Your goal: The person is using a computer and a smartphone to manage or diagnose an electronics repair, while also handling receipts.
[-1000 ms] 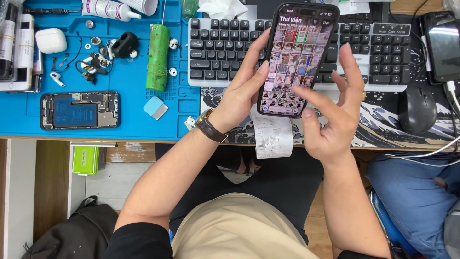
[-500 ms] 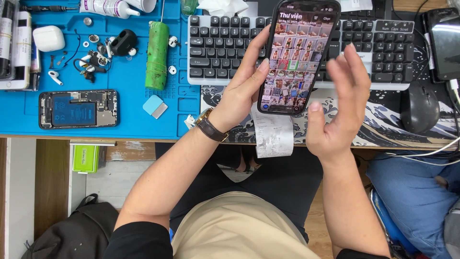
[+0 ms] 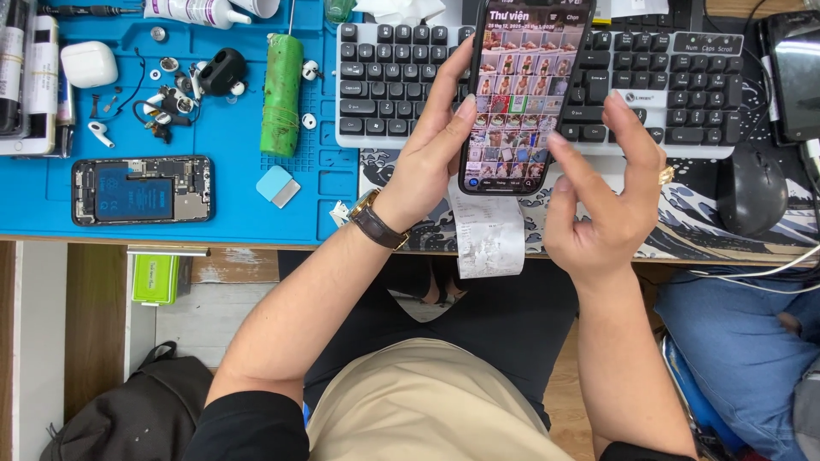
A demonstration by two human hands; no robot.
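Note:
My left hand [image 3: 430, 158] grips a black smartphone [image 3: 521, 94] by its left edge, holding it upright above a grey keyboard [image 3: 384, 77]. The phone's screen is lit and shows a grid of small photo thumbnails. My right hand [image 3: 606, 201] hovers just right of the phone with fingers spread, the thumb tip close to the lower right corner of the screen. It holds nothing. A brown-strapped watch [image 3: 371, 220] sits on my left wrist.
A blue repair mat [image 3: 231, 145] carries an opened phone body [image 3: 143, 189], small screws and parts, earbuds, a green roll [image 3: 283, 94] and a white case [image 3: 89, 64]. A paper receipt [image 3: 489, 239] hangs off the desk edge. A black mouse [image 3: 752, 188] lies at right.
My right hand has drawn back from the screen and its fingers have opened. The phone shifted slightly; the thumbnail grid has scrolled.

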